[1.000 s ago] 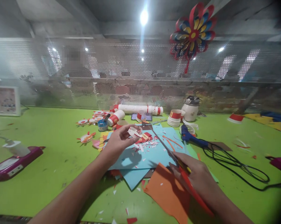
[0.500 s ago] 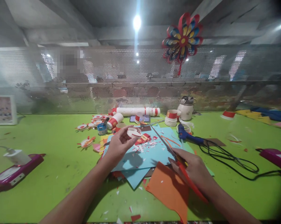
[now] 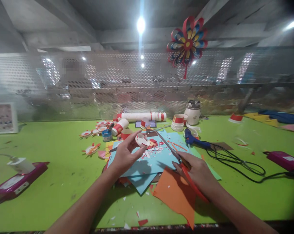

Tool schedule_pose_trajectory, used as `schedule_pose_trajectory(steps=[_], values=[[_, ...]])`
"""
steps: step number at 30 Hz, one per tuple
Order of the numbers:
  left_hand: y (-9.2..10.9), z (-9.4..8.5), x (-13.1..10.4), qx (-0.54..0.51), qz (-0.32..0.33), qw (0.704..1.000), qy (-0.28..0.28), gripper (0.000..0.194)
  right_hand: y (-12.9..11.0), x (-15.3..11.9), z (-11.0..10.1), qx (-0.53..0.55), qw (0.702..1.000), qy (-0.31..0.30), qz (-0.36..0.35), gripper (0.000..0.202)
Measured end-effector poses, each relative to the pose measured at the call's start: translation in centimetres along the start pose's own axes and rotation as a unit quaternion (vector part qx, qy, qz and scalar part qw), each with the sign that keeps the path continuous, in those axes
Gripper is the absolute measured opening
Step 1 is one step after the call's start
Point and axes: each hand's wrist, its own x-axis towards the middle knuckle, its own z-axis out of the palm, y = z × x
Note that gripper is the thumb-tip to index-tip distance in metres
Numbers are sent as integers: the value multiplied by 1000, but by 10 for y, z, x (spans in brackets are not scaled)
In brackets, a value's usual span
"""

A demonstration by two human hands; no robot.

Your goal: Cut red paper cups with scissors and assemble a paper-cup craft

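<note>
Between the fingers and thumb of my left hand (image 3: 127,152) is a small white paper piece (image 3: 141,139) with a little red on it, raised over the blue sheets (image 3: 134,167). My right hand (image 3: 195,169) grips scissors with red-orange handles (image 3: 192,186); their long blades point away and to the left, just right of the paper piece without touching it. Red and white scraps (image 3: 153,150) lie on the blue paper beneath. An orange sheet (image 3: 175,195) is below my right hand.
Behind are a white-and-red roll (image 3: 142,116), paper cup rings (image 3: 178,123), a blue jar (image 3: 107,135) and a flask (image 3: 193,113). A blue glue gun (image 3: 197,140) with a black cable lies right. Power strips (image 3: 20,185) sit at both sides.
My left hand has turned the white piece, so its cut face tilts differently. The scissors and right hand appear slightly further left, as the whole view has shifted a little.
</note>
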Motion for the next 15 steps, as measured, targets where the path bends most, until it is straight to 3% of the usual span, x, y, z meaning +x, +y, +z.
schedule_pose_trajectory(steps=[5, 8, 11, 15], values=[[3, -1, 0, 16, -8, 1000, 11, 55, -1, 9, -7, -99, 990, -79, 65, 42], [10, 0, 1, -70, -13, 997, 18, 56, -2, 13, -10, -144, 980, -123, 64, 41], [17, -2, 3, -175, -52, 983, 23, 44, -3, 18, -12, -155, 974, -161, 46, 38], [22, -10, 4, -289, -119, 950, -18, 31, -6, 26, -10, -156, 965, -210, 10, 33]])
